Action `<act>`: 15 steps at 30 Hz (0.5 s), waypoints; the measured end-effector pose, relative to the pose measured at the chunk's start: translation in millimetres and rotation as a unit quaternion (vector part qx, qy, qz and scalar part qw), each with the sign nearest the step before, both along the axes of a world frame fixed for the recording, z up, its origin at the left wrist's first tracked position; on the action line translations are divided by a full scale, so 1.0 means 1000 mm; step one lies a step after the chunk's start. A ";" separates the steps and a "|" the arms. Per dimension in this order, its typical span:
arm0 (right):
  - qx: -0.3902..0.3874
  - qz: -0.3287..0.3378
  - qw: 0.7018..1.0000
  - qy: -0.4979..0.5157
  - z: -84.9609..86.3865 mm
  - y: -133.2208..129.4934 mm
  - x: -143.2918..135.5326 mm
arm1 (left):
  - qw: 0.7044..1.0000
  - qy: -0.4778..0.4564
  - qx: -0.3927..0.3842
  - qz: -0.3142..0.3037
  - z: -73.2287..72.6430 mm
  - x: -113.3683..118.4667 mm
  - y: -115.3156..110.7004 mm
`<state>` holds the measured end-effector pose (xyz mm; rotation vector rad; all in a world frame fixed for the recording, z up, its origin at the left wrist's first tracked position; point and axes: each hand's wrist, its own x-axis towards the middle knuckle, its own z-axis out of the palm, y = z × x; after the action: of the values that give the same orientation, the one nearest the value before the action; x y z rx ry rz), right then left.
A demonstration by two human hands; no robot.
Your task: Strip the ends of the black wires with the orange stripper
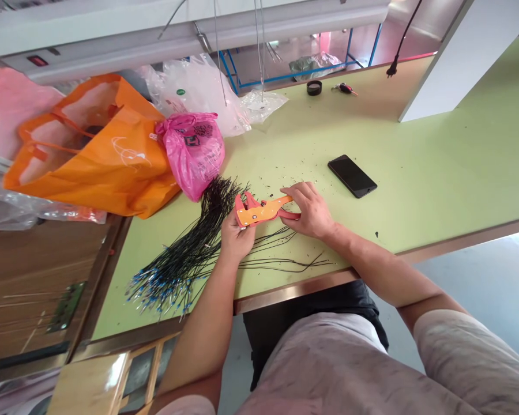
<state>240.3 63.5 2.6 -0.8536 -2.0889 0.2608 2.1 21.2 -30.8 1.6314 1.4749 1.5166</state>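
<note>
An orange and red wire stripper [259, 214] is held above the table, its jaws toward the left and its handles toward the right. My right hand [313, 212] is closed around the handles. At the jaw end, my left hand [237, 237] is closed against the tool's head; the tool covers its fingers, so what they pinch is hidden. A thick bundle of thin black wires [194, 236] with blue and silvery ends lies on the table left of my left hand. Several loose black wires [281, 265] stretch across the tabletop below the stripper.
An orange bag [125, 155], a tied pink plastic bag [194, 153] and clear plastic bags [190, 86] stand at the left. A black phone [352, 176] lies right of my hands on the green table [441, 173]. Farther back are a black ring [313, 87], keys [345, 88] and a hanging plug [392, 68].
</note>
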 end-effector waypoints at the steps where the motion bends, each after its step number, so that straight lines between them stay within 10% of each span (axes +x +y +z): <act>1: -0.006 -0.001 1.000 -0.006 0.000 0.000 0.000 | 1.000 0.004 0.001 0.002 0.000 0.001 0.000; 11: -0.041 0.012 0.999 0.009 0.003 0.002 0.002 | 0.999 -0.010 -0.020 0.037 0.011 0.006 -0.001; 15: -0.274 0.110 0.945 0.140 0.016 -0.006 -0.001 | 0.996 -0.053 -0.049 0.054 0.015 0.004 -0.002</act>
<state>239.2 57.3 18.1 -0.8334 -1.8594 1.0589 6.5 19.7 -16.1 1.4149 1.5750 1.5374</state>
